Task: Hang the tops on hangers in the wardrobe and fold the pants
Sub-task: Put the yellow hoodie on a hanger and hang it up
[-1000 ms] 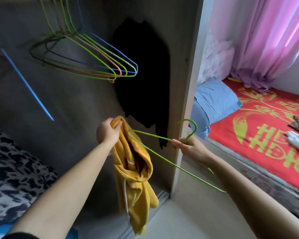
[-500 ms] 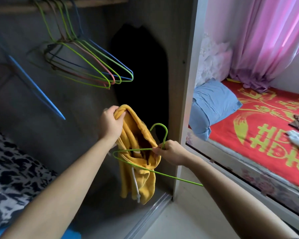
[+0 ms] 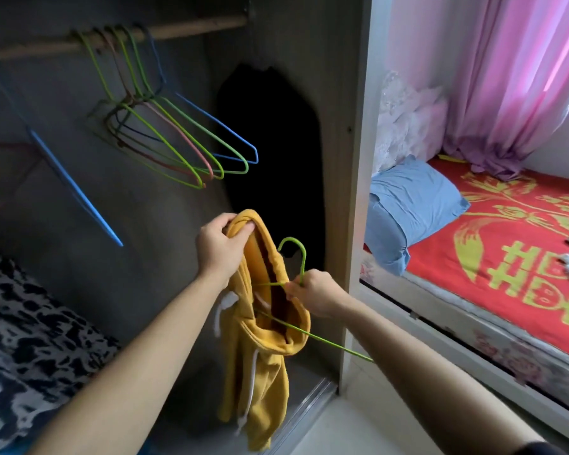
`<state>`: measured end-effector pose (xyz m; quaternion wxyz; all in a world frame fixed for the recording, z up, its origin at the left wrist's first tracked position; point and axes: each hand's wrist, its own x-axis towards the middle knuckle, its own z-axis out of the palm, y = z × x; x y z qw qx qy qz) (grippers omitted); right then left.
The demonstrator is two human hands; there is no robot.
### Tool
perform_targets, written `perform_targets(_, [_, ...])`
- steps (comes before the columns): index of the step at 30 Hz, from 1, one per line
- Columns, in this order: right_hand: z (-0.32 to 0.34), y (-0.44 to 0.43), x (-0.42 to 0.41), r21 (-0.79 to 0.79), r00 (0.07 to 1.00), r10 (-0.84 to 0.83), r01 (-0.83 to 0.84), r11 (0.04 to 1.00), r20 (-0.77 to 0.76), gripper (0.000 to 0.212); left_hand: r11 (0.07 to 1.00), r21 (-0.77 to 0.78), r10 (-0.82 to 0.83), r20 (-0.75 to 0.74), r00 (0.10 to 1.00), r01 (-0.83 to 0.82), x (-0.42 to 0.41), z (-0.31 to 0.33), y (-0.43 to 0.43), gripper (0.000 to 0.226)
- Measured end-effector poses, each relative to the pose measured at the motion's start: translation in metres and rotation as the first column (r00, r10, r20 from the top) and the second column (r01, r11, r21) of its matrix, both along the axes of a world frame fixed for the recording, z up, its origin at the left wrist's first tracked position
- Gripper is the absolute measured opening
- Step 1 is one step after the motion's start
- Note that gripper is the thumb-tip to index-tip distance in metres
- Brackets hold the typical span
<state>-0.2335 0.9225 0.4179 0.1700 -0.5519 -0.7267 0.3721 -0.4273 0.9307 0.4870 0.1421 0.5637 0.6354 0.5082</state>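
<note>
Low in the middle of the frame, the yellow hoodie point(image 3: 266, 382) hangs bunched in front of the open wardrobe. Its shape is hard to read: sleeves and hem are lost in folds, and only the white drawstrings show. The green hanger point(image 3: 305, 257) is half swallowed. One arm vanishes into the hoodie's opening, the other wire pokes out toward the lower right, and the hook stands up above the right hand point(image 3: 316, 293).

Behind, a black garment point(image 3: 270, 152) in the wardrobe's right corner is just a dark mass. At the left, a blue hanger point(image 3: 76, 189) is blurred, and leopard-print fabric point(image 3: 23, 339) runs off the lower left corner. On the right, the bed point(image 3: 440, 257) is cropped by the frame edge, and the small items on it are too cut off to name.

Now the hands. The left hand point(image 3: 219, 247) is up at the hoodie's top edge, fingers curled over the bunched fabric, thumb clamped against it, forearm reaching in from the lower left. The right hand sits just beside the opening, fingers pinching the hanger's neck below the hook, forearm coming in from the lower right. Empty hangers point(image 3: 135, 101) dangle from the rail point(image 3: 194, 27) at upper left.
</note>
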Motion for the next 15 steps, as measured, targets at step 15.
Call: perform_targets(15, [0.027,0.000,-0.030,0.089,0.778,-0.159,0.266,0.960,-0.608,0.041,0.993,-0.013,-0.107,0.285,0.952,0.116,-0.012,0.035,0.007,0.022])
